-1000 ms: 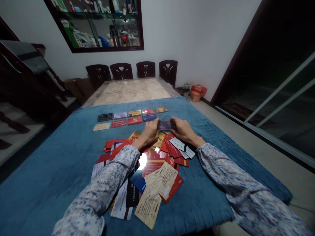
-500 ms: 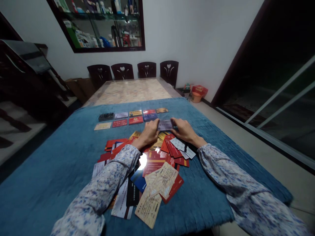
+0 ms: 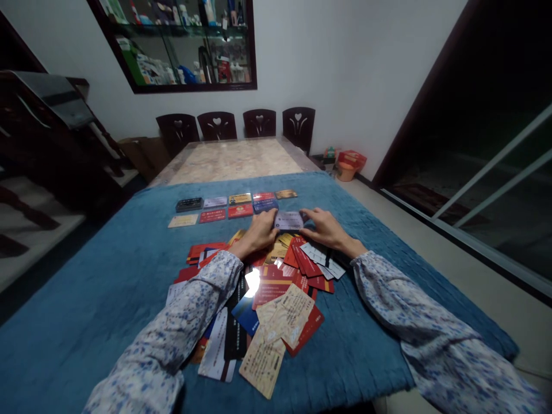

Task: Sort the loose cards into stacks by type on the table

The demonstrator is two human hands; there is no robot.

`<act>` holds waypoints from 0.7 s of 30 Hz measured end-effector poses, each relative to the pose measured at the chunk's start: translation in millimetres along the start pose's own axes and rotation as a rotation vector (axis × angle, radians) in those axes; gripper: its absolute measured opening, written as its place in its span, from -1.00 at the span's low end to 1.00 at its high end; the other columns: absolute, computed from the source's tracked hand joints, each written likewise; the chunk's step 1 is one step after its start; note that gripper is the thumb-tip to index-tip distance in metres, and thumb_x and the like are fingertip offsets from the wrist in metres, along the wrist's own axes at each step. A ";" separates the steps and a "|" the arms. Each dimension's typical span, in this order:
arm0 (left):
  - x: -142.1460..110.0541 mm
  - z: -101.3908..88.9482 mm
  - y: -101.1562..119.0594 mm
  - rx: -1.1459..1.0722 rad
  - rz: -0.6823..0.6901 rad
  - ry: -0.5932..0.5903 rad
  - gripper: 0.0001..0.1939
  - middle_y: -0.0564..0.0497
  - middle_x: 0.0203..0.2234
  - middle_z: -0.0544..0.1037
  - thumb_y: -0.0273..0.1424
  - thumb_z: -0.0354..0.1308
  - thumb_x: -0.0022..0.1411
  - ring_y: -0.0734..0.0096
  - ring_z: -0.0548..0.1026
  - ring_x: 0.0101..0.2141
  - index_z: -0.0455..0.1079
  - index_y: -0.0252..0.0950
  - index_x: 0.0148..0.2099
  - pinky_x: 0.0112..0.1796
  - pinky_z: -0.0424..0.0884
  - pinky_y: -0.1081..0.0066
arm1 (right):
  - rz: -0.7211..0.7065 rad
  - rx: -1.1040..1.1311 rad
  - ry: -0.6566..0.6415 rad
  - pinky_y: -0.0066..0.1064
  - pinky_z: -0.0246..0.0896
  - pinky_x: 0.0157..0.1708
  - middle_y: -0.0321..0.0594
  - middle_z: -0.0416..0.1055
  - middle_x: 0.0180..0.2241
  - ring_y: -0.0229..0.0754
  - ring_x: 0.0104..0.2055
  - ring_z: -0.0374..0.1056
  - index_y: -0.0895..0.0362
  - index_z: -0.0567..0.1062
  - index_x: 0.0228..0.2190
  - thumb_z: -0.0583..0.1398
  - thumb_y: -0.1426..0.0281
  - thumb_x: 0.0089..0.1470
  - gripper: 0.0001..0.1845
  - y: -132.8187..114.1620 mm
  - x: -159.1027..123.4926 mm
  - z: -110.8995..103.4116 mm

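Note:
My left hand (image 3: 259, 231) and my right hand (image 3: 328, 230) grip a silver-lilac card (image 3: 288, 219) by its two short ends. Whether more cards lie under it I cannot tell. Just below, a loose heap of cards spreads toward me, with red cards (image 3: 272, 287), white cards (image 3: 321, 259) and cream patterned cards (image 3: 263, 365). My left forearm covers part of the heap. Beyond my hands, cards are laid out in two rows, among them a dark stack (image 3: 190, 204), a red stack (image 3: 240, 211), blue cards (image 3: 265, 205) and a gold card (image 3: 286, 194).
A blue cloth (image 3: 129, 253) covers the near part of the table; the far marble-patterned top (image 3: 233, 158) is bare of cloth. Several dark chairs (image 3: 217, 126) stand behind it. To the right are a red-and-orange bucket (image 3: 347, 167) and a sliding door (image 3: 483, 172).
The view has shifted slightly. Both hands stay on the silver-lilac card, whose face now shows a little lighter.

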State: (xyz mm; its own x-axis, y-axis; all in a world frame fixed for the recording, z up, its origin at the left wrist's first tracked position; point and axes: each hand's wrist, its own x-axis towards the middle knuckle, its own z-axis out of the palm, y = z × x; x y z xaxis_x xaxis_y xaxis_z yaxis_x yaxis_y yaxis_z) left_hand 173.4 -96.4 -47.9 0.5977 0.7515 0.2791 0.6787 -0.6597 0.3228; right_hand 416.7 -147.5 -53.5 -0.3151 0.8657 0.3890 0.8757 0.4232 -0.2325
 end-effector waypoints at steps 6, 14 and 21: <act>-6.1 -10.0 0.2 0.060 0.018 -0.074 -0.57 -0.22 0.04 0.51 -0.37 0.22 0.28 -0.02 0.45 0.07 0.31 -0.29 0.17 0.08 0.37 0.02 | -0.012 0.016 -0.101 -0.25 0.21 -0.19 -0.07 0.62 -0.19 0.05 -0.10 0.40 0.15 0.49 0.11 0.30 0.26 0.17 -0.50 -2.8 2.7 -6.2; -14.2 -20.1 -12.4 0.041 0.041 -0.070 -0.66 -0.15 -0.04 0.43 -0.37 0.22 0.28 0.09 0.44 -0.02 0.34 -0.27 0.08 0.02 0.41 0.13 | -0.046 -0.026 -0.164 -0.27 0.16 -0.21 -0.08 0.57 -0.25 0.01 -0.16 0.37 0.16 0.50 0.12 0.32 0.23 0.18 -0.48 -12.1 15.8 -10.9; -21.4 -28.6 -32.6 0.031 0.044 -0.053 -0.66 -0.14 -0.06 0.42 -0.40 0.27 0.22 0.09 0.42 -0.03 0.37 -0.28 0.04 0.03 0.41 0.12 | -0.109 -0.039 -0.203 -0.30 0.12 -0.23 -0.08 0.55 -0.21 -0.01 -0.14 0.36 0.13 0.50 0.11 0.32 0.21 0.20 -0.50 -23.4 33.6 -9.3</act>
State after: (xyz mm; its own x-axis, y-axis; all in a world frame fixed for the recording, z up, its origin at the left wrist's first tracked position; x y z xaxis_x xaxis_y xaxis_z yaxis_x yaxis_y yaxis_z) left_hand 126.3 -90.8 -38.5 0.6484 0.7213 0.2435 0.6639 -0.6923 0.2829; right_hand 389.0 -130.9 -26.8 -0.4726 0.8529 0.2218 0.8444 0.5103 -0.1629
